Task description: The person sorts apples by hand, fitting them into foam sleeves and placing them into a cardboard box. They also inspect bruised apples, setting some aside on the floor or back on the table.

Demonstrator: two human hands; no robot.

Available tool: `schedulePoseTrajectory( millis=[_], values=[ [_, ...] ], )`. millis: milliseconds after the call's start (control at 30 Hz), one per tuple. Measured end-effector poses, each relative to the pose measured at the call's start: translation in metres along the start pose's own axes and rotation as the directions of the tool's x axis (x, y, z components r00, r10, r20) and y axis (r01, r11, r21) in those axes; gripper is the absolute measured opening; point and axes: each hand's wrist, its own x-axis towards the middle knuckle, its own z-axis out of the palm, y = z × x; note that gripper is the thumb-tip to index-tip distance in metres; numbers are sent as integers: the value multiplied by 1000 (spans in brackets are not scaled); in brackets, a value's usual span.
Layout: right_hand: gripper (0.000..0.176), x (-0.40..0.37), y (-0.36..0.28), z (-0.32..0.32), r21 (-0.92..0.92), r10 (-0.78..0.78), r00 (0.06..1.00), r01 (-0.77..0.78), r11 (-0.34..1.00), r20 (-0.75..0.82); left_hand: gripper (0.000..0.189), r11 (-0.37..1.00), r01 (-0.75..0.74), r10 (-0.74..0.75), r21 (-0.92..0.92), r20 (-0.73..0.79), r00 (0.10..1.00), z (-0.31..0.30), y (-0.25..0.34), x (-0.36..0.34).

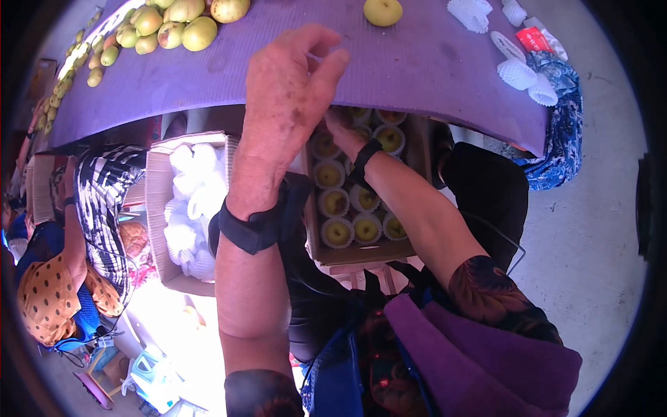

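My left hand (pixel 295 83) is over the front of the purple table (pixel 417 66), its fingers loosely curled and apart from the thumb, with nothing visible between them. A single yellow-green fruit (pixel 383 11) lies on the table to its right. My right hand (pixel 342 132) reaches under the table edge, into the upper part of a cardboard box (pixel 361 254); its fingertips are hidden. Inside the box, yellow-green fruits (pixel 338 232) in white foam nets sit in rows. Both wrists wear black bands.
A heap of fruit (pixel 170 24) lies at the table's back left. White foam nets (pixel 517 71) and a red packet (pixel 533 39) are at its right end. More nets fill an open box (pixel 161 243) left of my left arm. A person in spotted cloth (pixel 52 299) is at far left.
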Motion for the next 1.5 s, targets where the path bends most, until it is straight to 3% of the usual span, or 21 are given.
schedulePoseTrajectory(
  millis=[367,567,700,800,900,1033,1500],
  values=[
    [70,-10,-3,-23,-28,92,988,-90,996,123,24,996,-9,5,92,43,999,-2,-3,-4],
    [76,-24,-16,-19,0,109,994,-109,994,-9,24,992,-36,31,121,48,998,1,-4,-3],
    [77,-8,-4,-24,-9,145,989,-145,989,24,25,990,-72,66,122,57,996,2,-6,-3],
    [76,-8,-6,-34,69,174,975,-184,980,135,24,987,-78,70,138,65,995,1,-5,-3],
    [75,-21,-33,-47,12,219,893,-243,970,393,24,985,-83,73,148,69,995,1,-6,-4],
    [74,-12,-40,-52,-71,226,839,-220,973,495,24,981,-96,81,171,91,993,2,-5,-3],
    [71,-10,-15,-37,-10,135,962,-137,991,235,24,986,-94,76,140,129,989,4,-4,-4]
  ],
)
